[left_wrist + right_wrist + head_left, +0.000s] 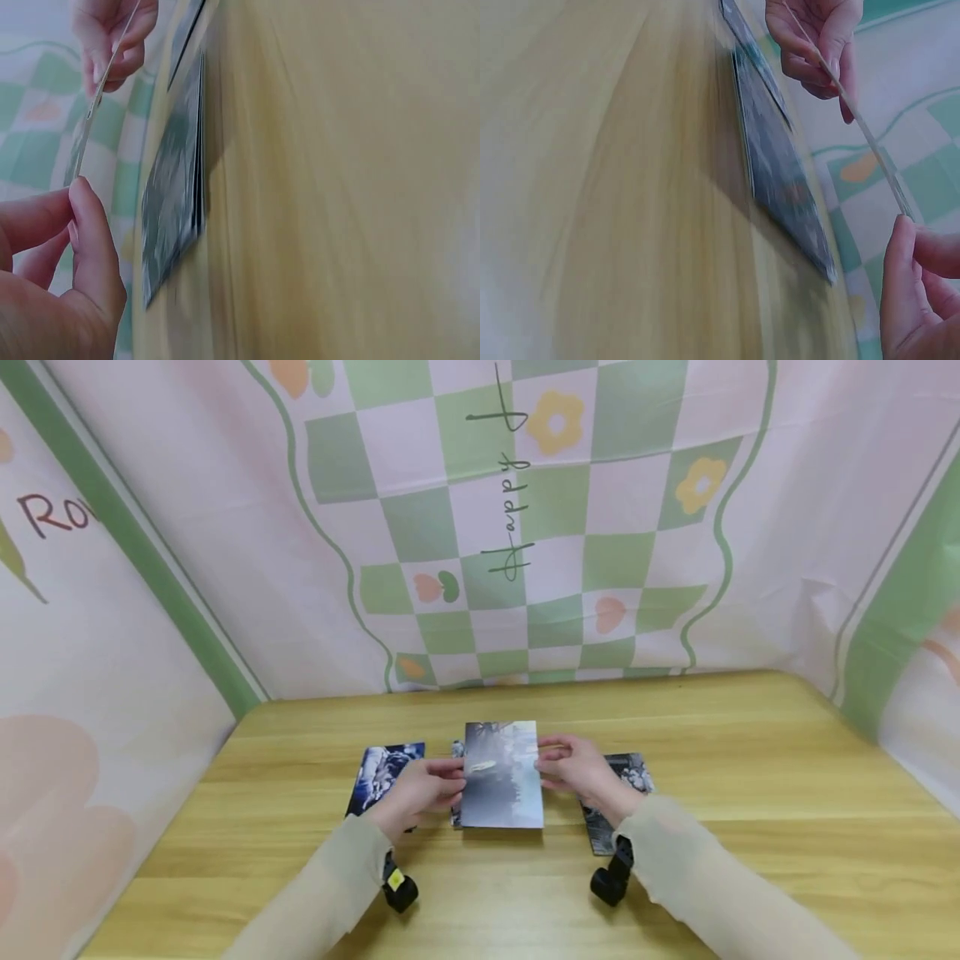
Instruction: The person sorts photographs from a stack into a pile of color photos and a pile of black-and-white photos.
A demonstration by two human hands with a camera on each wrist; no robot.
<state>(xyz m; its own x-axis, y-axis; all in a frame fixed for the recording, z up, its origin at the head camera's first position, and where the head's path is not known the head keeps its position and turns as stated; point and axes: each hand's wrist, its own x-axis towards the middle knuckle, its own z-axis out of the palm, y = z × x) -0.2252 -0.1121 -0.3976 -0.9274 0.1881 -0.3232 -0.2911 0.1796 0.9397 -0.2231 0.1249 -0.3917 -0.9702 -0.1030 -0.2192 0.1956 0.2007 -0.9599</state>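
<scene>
A picture card (501,777) with a pale, misty scene is held up off the table by both hands. My left hand (420,789) pinches its left edge between thumb and fingers, and my right hand (581,768) pinches the opposite edge. In both wrist views the card stands edge-on, apart from the tabletop. Beneath it lies a thin stack of dark picture cards (172,180), mostly hidden from the head view. A blue-and-white picture card (381,772) lies by my left wrist. Partly under my right forearm is a dark grey picture card (633,770).
The wooden table (750,760) carries all the cards. Behind it hangs a checked green-and-white cloth (555,560), with more printed cloth (97,693) at the left side. A small black camera (611,881) is worn on the right wrist, another (401,893) on the left.
</scene>
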